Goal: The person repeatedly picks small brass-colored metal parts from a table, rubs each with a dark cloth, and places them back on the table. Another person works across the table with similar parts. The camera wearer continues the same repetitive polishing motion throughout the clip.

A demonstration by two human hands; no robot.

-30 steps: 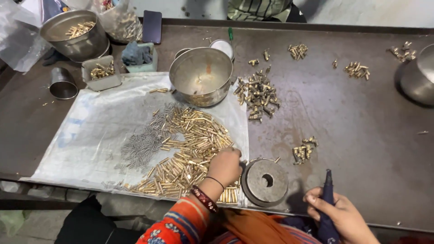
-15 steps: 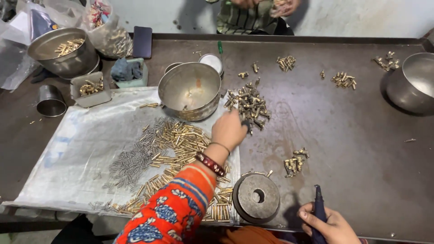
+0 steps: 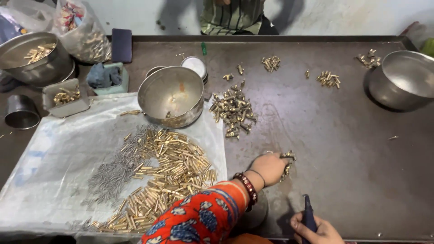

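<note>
Head view, the only one: low and right of centre, the left hand [image 3: 270, 168] reaches across the dark metal table [image 3: 343, 149], its fingers curled down over a small cluster of brass fittings [image 3: 287, 159]. They look closed around a few of them, though the fingertips are hidden, so I cannot tell how firm the hold is. At the bottom edge, right of centre, the right hand [image 3: 316, 228] is clamped around a dark-handled tool [image 3: 308, 216], held upright and well apart from the cluster.

Going by this, the step in hand is gathering fittings from that little cluster. The next move, as I judge it, calls for a neat pinch that lifts a piece free without scattering its neighbours, then bringing it near the tool.

Left of the arm, a white plastic sheet [image 3: 54, 158] carries a spread of brass tubes [image 3: 172, 167] beside a patch of grey pins [image 3: 113, 174]. Above them sits a steel bowl [image 3: 171, 96], with a bigger pile of fittings [image 3: 233, 110] just to its right. Another steel bowl [image 3: 402, 79] stands at the upper right.
</note>
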